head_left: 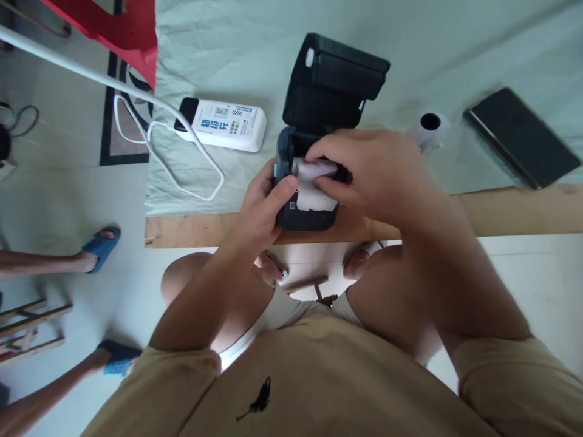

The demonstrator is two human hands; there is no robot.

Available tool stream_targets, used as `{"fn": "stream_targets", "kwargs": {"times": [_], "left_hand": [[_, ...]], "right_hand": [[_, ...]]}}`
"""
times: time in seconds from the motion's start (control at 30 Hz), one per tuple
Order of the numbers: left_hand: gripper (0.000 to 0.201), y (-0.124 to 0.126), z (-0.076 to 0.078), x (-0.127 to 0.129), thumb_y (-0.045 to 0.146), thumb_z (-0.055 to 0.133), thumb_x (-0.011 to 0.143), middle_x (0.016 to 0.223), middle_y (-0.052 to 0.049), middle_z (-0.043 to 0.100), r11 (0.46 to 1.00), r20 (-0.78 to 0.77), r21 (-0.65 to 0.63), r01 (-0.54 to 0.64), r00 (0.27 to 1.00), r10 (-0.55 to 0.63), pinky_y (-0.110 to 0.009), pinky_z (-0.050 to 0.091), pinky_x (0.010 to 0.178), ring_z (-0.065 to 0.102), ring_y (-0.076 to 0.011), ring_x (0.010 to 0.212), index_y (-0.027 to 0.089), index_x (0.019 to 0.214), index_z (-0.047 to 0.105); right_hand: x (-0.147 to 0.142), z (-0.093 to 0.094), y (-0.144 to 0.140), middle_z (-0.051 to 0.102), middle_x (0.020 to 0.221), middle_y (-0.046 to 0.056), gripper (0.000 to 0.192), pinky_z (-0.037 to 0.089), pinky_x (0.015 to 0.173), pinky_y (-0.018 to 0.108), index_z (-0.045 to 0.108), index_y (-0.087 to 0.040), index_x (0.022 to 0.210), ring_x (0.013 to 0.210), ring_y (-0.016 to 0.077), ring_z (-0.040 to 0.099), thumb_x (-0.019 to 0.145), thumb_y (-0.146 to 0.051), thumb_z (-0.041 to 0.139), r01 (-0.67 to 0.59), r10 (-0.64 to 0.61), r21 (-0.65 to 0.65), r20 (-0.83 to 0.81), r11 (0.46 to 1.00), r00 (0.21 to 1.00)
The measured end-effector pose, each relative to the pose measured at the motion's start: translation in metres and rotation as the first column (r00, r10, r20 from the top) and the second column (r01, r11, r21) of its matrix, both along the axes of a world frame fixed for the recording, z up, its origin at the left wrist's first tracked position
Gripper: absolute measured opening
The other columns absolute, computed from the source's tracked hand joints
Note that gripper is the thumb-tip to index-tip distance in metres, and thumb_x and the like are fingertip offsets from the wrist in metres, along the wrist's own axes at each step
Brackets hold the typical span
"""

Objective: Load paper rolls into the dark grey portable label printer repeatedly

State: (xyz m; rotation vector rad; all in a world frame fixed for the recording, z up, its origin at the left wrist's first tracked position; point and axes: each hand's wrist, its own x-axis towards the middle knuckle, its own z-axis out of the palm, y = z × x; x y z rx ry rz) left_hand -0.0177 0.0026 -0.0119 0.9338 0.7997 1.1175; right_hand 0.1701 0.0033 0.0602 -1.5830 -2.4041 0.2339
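Observation:
A small dark label printer (307,220) sits at the table's front edge, its black lid (334,82) swung up and back. Inside its bay lies a white paper roll (314,173), with a torn end of paper hanging over the front. My left hand (268,197) grips the printer's left side, thumb resting on the near rim by the roll. Reaching in from the right, my right hand (364,173) pinches the paper roll between thumb and fingers. Parts of the bay are hidden behind my fingers.
A white power bank (228,124) with a white cable (182,188) lies to the left. On the right are another paper roll (429,128) and a black phone (523,138). A red chair (122,30) stands at the far left; another person's slippered foot (101,249) is on the floor.

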Motion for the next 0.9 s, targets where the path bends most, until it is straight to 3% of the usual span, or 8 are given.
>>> {"fn": "stream_targets", "kwargs": {"times": [0.2,0.3,0.37,0.43,0.53,0.63,0.73,0.9], "left_hand": [[0.048,-0.001,0.001,0.0,0.06,0.087,0.077,0.086,-0.002,0.074,1.0,0.006,0.011,0.02,1.0,-0.02,-0.028,0.063,0.067,0.078,-0.0232,0.093,0.022,0.105,0.073],[0.051,-0.002,0.001,0.0,0.063,0.086,0.076,0.087,-0.002,0.076,1.0,-0.004,0.01,0.004,1.0,-0.004,-0.032,0.067,0.078,0.078,-0.0281,0.111,0.023,0.105,0.072],[0.052,-0.002,0.001,0.0,0.064,0.086,0.076,0.088,-0.002,0.077,1.0,-0.005,0.02,-0.018,1.0,0.018,-0.035,0.068,0.086,0.076,-0.0295,0.119,0.024,0.104,0.071],[0.051,-0.002,0.0,0.0,0.063,0.087,0.075,0.089,-0.002,0.078,1.0,0.005,0.02,-0.023,1.0,0.023,-0.037,0.068,0.09,0.075,-0.0302,0.123,0.024,0.104,0.071],[0.05,-0.002,0.0,0.0,0.058,0.089,0.075,0.091,-0.002,0.079,1.0,0.028,-0.009,-0.007,1.0,0.007,-0.038,0.068,0.09,0.075,-0.0308,0.122,0.023,0.105,0.069],[0.048,-0.002,0.001,0.0,0.055,0.089,0.077,0.094,-0.003,0.08,1.0,0.054,-0.02,0.007,0.999,-0.006,-0.039,0.069,0.089,0.075,-0.0313,0.121,0.023,0.105,0.067],[0.046,-0.002,0.0,0.0,0.054,0.088,0.078,0.095,-0.003,0.08,1.0,0.063,-0.012,0.019,0.998,-0.018,-0.038,0.069,0.09,0.076,-0.0311,0.121,0.023,0.106,0.067],[0.044,-0.002,-0.001,-0.001,0.054,0.087,0.078,0.096,-0.005,0.08,1.0,0.033,-0.015,0.003,0.999,-0.003,-0.038,0.069,0.082,0.078,-0.0318,0.115,0.024,0.105,0.068]], "right_hand": [[0.0,0.012,-0.003,0.077,0.096,0.001,0.029,0.034,0.061,0.036,0.067,-0.03,0.119,0.081,0.0251,0.068,0.091,-0.032,0.058,0.021,-0.02,-0.086,0.013,0.996,1.0],[0.007,0.019,-0.009,0.075,0.096,-0.002,0.036,0.043,0.064,0.034,0.068,-0.031,0.115,0.078,0.0192,0.067,0.079,-0.029,0.068,0.011,-0.034,-0.1,-0.234,0.995,0.972],[0.014,0.017,-0.011,0.072,0.099,-0.003,0.042,0.046,0.061,0.03,0.068,-0.032,0.116,0.076,0.0146,0.065,0.075,-0.025,0.069,0.012,-0.057,-0.09,-0.526,0.996,0.849],[0.022,0.009,-0.01,0.067,0.096,-0.004,0.045,0.042,0.052,0.026,0.065,-0.033,0.118,0.07,0.0119,0.061,0.075,-0.023,0.062,0.056,-0.117,-0.105,-0.773,0.993,0.624],[0.033,-0.014,-0.002,0.058,0.081,-0.004,0.036,0.036,0.044,0.026,0.061,-0.029,0.112,0.056,0.0113,0.051,0.076,-0.024,0.061,0.119,-0.258,-0.229,-0.879,0.966,0.402],[0.041,-0.034,0.004,0.06,0.078,-0.002,0.022,0.046,0.055,0.031,0.061,-0.028,0.1,0.058,0.0137,0.055,0.082,-0.031,0.073,0.211,-0.31,-0.229,-0.749,0.95,0.585],[0.047,-0.04,0.003,0.07,0.096,0.005,0.017,0.056,0.078,0.039,0.063,-0.029,0.099,0.088,0.0228,0.067,0.087,-0.037,0.073,0.235,-0.233,-0.067,-0.548,0.97,0.803],[0.048,-0.049,0.004,0.075,0.112,0.009,0.023,0.056,0.092,0.047,0.065,-0.03,0.112,0.103,0.0283,0.07,0.089,-0.035,0.069,0.231,-0.174,0.131,-0.346,0.964,0.922]]}}
